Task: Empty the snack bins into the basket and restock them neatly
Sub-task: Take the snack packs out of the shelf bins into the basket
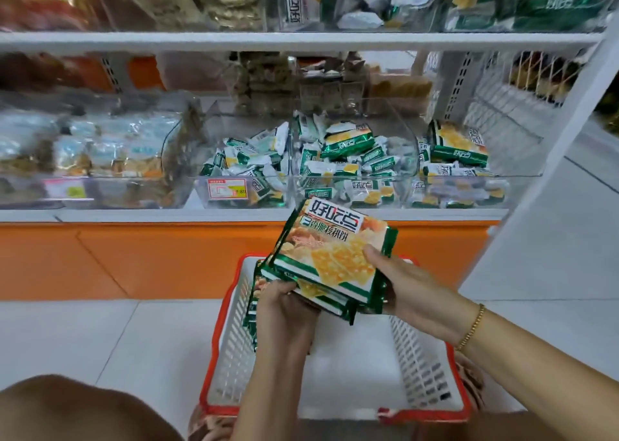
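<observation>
Overhead, both hands (335,301) gripping flat glossy foil packets (330,259), slotted plastic basket (231,350)

basket (422,368) floor open at right, packets (250,311) lining its left wall, shelf (201,41) overhanging bins (290,172)

Red-edged price label (226,189) (seemingly 7.80)

Both forearms reach in over the basket (415,367), the left above its middle, the right crossing its right rim. Above the basket's far end, the left hand (288,306) curls under the near-left corner of a stack of packets (328,259). The right hand (402,286) clamps the stack's right edge, thumb on top.
</observation>
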A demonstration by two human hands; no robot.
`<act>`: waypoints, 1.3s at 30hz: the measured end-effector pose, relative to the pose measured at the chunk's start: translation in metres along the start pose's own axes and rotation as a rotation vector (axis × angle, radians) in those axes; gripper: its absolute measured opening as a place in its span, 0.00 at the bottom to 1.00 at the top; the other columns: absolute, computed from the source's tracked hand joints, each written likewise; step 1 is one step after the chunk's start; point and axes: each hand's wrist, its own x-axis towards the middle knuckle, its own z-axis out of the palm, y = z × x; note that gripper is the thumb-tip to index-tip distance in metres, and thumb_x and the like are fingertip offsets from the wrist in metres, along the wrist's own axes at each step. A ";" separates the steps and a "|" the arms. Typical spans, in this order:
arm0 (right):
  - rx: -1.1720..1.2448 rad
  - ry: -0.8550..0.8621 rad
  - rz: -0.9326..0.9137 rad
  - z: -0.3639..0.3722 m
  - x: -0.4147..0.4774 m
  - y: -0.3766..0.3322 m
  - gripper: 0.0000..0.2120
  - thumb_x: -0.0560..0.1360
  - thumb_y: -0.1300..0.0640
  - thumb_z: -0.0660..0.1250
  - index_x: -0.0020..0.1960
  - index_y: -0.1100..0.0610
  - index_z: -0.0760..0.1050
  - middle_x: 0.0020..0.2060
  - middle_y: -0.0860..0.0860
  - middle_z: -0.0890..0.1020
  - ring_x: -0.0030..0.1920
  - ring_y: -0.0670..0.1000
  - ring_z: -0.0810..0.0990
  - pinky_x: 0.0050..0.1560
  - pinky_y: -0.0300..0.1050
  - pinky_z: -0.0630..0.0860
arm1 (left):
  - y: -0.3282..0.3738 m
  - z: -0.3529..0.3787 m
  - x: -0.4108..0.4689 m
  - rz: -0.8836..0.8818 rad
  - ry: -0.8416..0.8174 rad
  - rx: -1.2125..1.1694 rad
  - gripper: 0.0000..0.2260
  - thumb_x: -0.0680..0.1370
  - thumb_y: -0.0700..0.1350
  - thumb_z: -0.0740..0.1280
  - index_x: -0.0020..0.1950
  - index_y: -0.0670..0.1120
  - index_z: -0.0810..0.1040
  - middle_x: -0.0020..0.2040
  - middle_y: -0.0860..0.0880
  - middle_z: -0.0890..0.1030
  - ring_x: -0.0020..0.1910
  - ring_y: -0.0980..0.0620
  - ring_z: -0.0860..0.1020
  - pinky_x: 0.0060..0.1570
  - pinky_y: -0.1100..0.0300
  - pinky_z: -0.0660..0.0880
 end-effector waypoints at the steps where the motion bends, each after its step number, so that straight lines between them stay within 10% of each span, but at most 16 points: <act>1: 0.001 -0.004 -0.001 0.004 0.003 0.004 0.16 0.76 0.43 0.62 0.62 0.44 0.72 0.55 0.46 0.84 0.57 0.50 0.82 0.57 0.50 0.79 | 0.000 -0.004 -0.001 -0.012 -0.017 -0.014 0.20 0.68 0.38 0.59 0.59 0.41 0.77 0.54 0.40 0.80 0.54 0.39 0.77 0.56 0.42 0.71; 8: 0.066 0.077 0.005 0.015 0.027 0.028 0.40 0.66 0.44 0.71 0.74 0.42 0.59 0.57 0.43 0.79 0.59 0.48 0.79 0.61 0.55 0.76 | -0.010 -0.023 0.001 -0.057 -0.028 -0.234 0.21 0.70 0.34 0.55 0.60 0.39 0.78 0.56 0.38 0.81 0.51 0.40 0.81 0.47 0.49 0.79; 14: 0.429 0.059 0.254 -0.004 0.043 0.053 0.19 0.68 0.57 0.70 0.57 0.60 0.76 0.52 0.61 0.83 0.49 0.59 0.84 0.50 0.58 0.80 | -0.025 -0.045 0.013 -0.147 0.044 -0.109 0.16 0.70 0.33 0.56 0.45 0.40 0.83 0.47 0.41 0.82 0.47 0.43 0.79 0.51 0.52 0.73; 19: 0.286 0.099 0.348 -0.066 0.056 0.058 0.40 0.56 0.58 0.83 0.65 0.58 0.72 0.61 0.63 0.79 0.56 0.64 0.81 0.50 0.59 0.81 | -0.019 -0.073 0.038 -0.451 0.154 0.425 0.05 0.75 0.36 0.61 0.47 0.40 0.75 0.43 0.43 0.75 0.42 0.47 0.74 0.48 0.56 0.71; 24: 0.012 0.137 0.567 -0.111 0.072 0.080 0.35 0.67 0.55 0.72 0.72 0.52 0.64 0.63 0.59 0.73 0.44 0.59 0.83 0.43 0.53 0.82 | 0.004 -0.102 0.060 0.000 0.526 1.298 0.13 0.78 0.39 0.62 0.62 0.43 0.76 0.53 0.46 0.79 0.49 0.50 0.75 0.47 0.60 0.68; 29: -0.254 0.080 0.777 -0.100 0.100 0.107 0.31 0.76 0.52 0.67 0.75 0.54 0.58 0.73 0.59 0.62 0.71 0.61 0.64 0.63 0.54 0.66 | 0.007 -0.129 0.084 0.128 0.435 1.670 0.17 0.75 0.40 0.66 0.65 0.47 0.77 0.62 0.41 0.75 0.54 0.44 0.77 0.53 0.55 0.74; 32: -0.332 0.002 0.877 -0.085 0.116 0.122 0.28 0.75 0.46 0.67 0.70 0.59 0.66 0.68 0.59 0.69 0.66 0.58 0.70 0.60 0.50 0.71 | 0.010 -0.138 0.094 0.093 0.433 1.810 0.19 0.75 0.41 0.67 0.66 0.49 0.76 0.61 0.40 0.74 0.59 0.39 0.72 0.59 0.54 0.67; 37: -0.319 -0.110 0.946 -0.130 0.171 0.235 0.62 0.50 0.35 0.82 0.75 0.57 0.61 0.73 0.58 0.64 0.69 0.60 0.69 0.67 0.59 0.70 | 0.015 -0.144 0.103 0.073 0.426 1.856 0.18 0.75 0.44 0.68 0.65 0.49 0.77 0.57 0.38 0.77 0.57 0.37 0.73 0.57 0.50 0.68; 39: -0.246 -0.075 0.981 -0.097 0.167 0.220 0.52 0.60 0.40 0.80 0.74 0.60 0.61 0.68 0.60 0.71 0.62 0.59 0.75 0.63 0.59 0.73 | 0.013 -0.141 0.104 0.063 0.427 1.868 0.18 0.75 0.44 0.68 0.65 0.49 0.77 0.58 0.38 0.75 0.57 0.37 0.72 0.58 0.51 0.67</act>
